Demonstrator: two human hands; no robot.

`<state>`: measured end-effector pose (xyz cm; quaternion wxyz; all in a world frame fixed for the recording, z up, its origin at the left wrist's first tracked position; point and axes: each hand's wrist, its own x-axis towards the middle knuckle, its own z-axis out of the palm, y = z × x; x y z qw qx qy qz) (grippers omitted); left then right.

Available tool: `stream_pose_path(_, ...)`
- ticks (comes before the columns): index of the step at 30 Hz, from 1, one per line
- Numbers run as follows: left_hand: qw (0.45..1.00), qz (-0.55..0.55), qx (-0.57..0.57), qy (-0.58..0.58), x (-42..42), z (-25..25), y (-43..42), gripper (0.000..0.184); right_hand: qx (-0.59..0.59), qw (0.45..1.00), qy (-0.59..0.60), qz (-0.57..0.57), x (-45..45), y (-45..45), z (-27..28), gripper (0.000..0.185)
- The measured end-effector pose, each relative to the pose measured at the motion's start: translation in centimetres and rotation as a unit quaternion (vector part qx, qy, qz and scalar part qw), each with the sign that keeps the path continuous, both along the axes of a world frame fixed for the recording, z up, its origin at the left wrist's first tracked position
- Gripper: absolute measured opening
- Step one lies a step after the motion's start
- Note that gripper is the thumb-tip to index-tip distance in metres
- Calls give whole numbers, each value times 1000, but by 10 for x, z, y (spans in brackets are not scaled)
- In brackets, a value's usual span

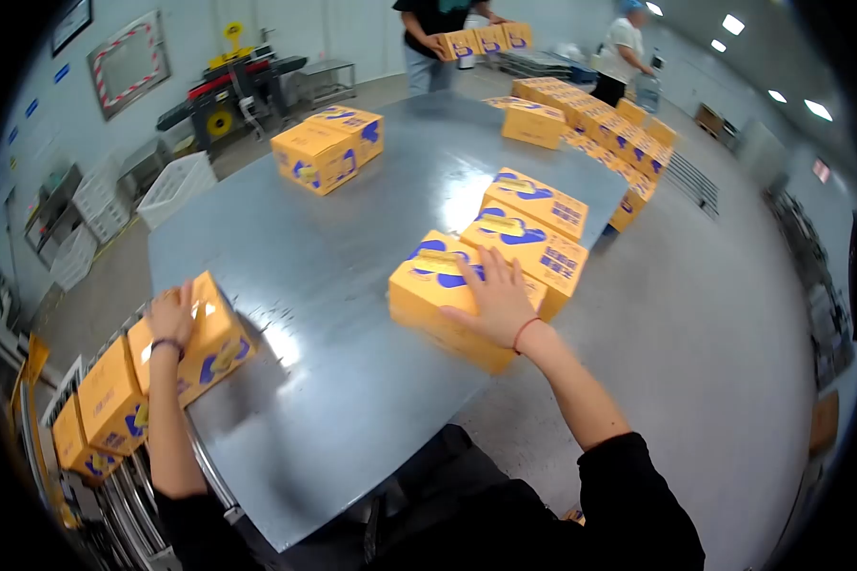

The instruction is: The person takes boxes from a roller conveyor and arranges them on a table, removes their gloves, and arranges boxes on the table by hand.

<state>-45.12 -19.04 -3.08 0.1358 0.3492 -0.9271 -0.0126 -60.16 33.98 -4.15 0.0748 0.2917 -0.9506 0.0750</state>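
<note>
My left hand (169, 316) is on a yellow carton (217, 335) at the left edge of the metal table, its fingers bent over the top. Part of the grip is hidden. My right hand (497, 303) lies with spread fingers across the top of another yellow carton (427, 293), which is slightly blurred. That carton is the near end of a short row, touching a second carton (533, 249) with a third carton (543, 202) behind it. Blue markings show on the cartons.
More cartons (110, 392) stand on a roller conveyor (129, 504) at the left. Two cartons (328, 152) sit at the table's (352, 381) far left, one carton (533, 124) at its far right. Beyond are stacked cartons (619, 133) and a person (438, 29) holding several cartons.
</note>
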Motion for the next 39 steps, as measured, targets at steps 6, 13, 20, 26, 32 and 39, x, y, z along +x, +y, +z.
stream_pose_path(6, 985, -147, -17, 93, 118, 20, 116, 30, -52, 999, -5, 17, -1, -3, -14, 91)
stream_pose_path(13, 980, -192, 35, 43, 177, 2, 212, 44, -124, 917, -28, 379, 123, -120, 13, 99)
stream_pose_path(20, 958, -156, 135, 198, 176, -13, 230, 37, -66, 882, -166, 436, 194, -124, 2, 101)
stream_pose_path(26, 969, -160, 75, 174, 121, -12, 256, 33, -32, 929, -48, 366, 193, -89, 11, 100)
stream_pose_path(32, 932, -248, 140, 225, 33, -14, 284, 34, -32, 973, -16, 228, 154, -55, 3, 95)
stream_pose_path(39, 950, -256, -30, 176, 5, -16, 203, 44, -52, 990, -23, 128, 82, -9, -9, 98)
